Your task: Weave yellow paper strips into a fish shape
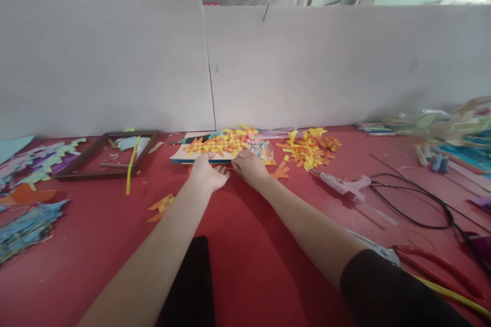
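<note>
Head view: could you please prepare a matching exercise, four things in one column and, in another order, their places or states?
Things:
1. Pink plastic glue gun
2. Brown, wood-like rectangular frame
3. Long orange and yellow paper band
4. Black flat rectangular object

Places or states:
A. Partly hidden by the left forearm
B. On pale flat card, near left hand and right hand
C. Beside a looped black cord
D. Crossed by a narrow, bright yellow strip

Pairs: 1-C; 2-D; 3-B; 4-A.

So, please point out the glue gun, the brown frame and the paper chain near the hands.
Glue gun (345, 186): head view, on its pink body.
Brown frame (95, 177): head view, on its near edge.
Paper chain (203, 146): head view, on its left part.
</note>
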